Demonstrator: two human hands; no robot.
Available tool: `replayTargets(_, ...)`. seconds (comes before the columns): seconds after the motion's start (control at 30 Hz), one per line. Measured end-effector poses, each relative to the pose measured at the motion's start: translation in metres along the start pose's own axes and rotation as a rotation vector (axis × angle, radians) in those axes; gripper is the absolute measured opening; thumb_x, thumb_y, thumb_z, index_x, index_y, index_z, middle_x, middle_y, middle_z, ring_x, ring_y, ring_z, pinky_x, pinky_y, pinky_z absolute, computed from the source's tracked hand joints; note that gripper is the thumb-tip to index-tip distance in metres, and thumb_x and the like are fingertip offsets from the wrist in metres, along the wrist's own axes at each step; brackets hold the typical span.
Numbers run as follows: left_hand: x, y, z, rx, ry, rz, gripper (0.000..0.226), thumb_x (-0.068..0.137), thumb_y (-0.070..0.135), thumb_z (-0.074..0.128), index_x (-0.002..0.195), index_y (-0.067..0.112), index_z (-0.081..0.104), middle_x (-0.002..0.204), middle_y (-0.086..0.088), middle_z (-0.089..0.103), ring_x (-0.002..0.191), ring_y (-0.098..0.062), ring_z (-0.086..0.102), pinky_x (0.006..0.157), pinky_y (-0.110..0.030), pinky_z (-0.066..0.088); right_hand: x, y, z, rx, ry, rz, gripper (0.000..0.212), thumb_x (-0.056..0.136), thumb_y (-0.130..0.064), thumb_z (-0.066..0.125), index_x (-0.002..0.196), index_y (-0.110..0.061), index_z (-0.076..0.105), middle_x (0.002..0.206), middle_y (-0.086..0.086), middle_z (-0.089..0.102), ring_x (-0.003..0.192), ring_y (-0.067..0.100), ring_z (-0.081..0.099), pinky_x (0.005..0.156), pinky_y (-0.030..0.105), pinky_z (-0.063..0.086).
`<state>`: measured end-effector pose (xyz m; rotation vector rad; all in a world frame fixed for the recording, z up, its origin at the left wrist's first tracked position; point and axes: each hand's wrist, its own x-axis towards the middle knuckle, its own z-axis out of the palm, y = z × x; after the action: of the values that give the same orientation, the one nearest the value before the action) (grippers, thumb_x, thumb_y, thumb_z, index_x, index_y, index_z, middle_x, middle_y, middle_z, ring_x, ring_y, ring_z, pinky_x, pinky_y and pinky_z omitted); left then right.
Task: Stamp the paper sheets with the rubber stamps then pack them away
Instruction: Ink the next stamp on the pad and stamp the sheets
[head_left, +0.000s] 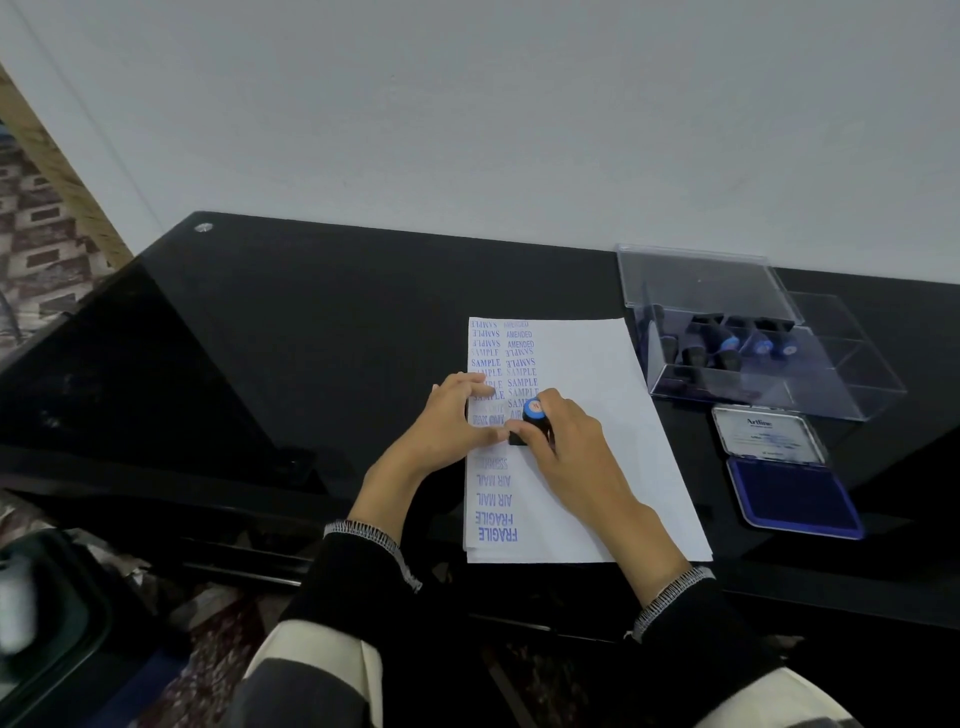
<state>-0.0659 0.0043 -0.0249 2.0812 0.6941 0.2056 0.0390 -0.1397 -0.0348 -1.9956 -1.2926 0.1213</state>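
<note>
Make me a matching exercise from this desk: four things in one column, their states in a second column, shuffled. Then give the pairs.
Things:
1. rubber stamp
2. ink pad
3. clear plastic case
4. paper sheets

States:
A. lid open, blue pad exposed
B. held in the right hand, pressed on the sheet
C. lid raised, several stamps inside
D. lying flat, blue words down the left side, steadied by the left hand

Pairs: 1-B, 2-A, 3-C, 4-D
</note>
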Motion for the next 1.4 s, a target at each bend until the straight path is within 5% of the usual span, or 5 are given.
replayTargets(0.3, -0.001, 0.001, 0.001, 0.012, 0.019, 0.021, 0.051, 0.088, 0.022, 0.068, 0.134, 0.014, 0.048, 0.144, 0.008, 0.036, 0.133, -0.010, 0.031, 0.110, -0.035, 0.036, 0.000, 0.001, 0.003, 0.022, 0.050, -0.028, 0.025, 0.092, -0.033, 0.057, 0.085, -0.020, 0.037, 0.076, -0.005, 0.053, 0.063, 0.012, 0.046, 0.055, 0.020, 0.036)
replayTargets(0.43, -0.007, -0.001, 0.007, 0.013, 0.181, 0.077, 0.035, 0.095, 0.013, 0.057, 0.129, 0.017, 0.055, 0.135, 0.010, 0.047, 0.124, 0.001, 0.039, 0.092, -0.008, 0.039, 0.001, -0.001, 0.003, 0.030, 0.055, -0.035, 0.025, 0.092, -0.032, 0.058, 0.083, -0.019, 0.038, 0.073, -0.004, 0.054, 0.061, 0.014, 0.049, 0.055, 0.025, 0.041)
replayTargets(0.63, -0.017, -0.015, 0.017, 0.299, 0.405, 0.122, 0.040, 0.096, 0.032, 0.053, 0.134, 0.020, 0.052, 0.142, 0.010, 0.047, 0.142, -0.009, 0.024, 0.118, -0.033, 0.022, 0.003, -0.004, 0.002, 0.043, 0.039, 0.007, 0.026, 0.091, -0.029, 0.059, 0.081, -0.020, 0.038, 0.069, -0.011, 0.048, 0.059, 0.008, 0.047, 0.054, 0.016, 0.034)
replayTargets(0.73, -0.017, -0.015, 0.018, 0.316, 0.440, 0.083, 0.047, 0.096, 0.037, 0.053, 0.138, 0.018, 0.048, 0.147, 0.007, 0.042, 0.145, -0.010, 0.018, 0.120, -0.033, 0.012, 0.003, -0.006, 0.001, 0.059, 0.035, 0.022, 0.026, 0.091, -0.026, 0.060, 0.080, -0.020, 0.037, 0.071, -0.009, 0.051, 0.062, 0.008, 0.053, 0.055, 0.014, 0.035)
replayTargets(1.4, -0.020, -0.011, 0.019, 0.304, 0.434, 0.034, 0.043, 0.098, 0.039, 0.047, 0.135, 0.019, 0.051, 0.146, 0.006, 0.044, 0.141, -0.011, 0.028, 0.119, -0.035, 0.019, 0.006, -0.013, -0.003, 0.062, -0.006, 0.051, 0.020, 0.091, -0.024, 0.060, 0.087, -0.017, 0.042, 0.083, -0.008, 0.055, 0.061, 0.003, 0.052, 0.058, 0.006, 0.039)
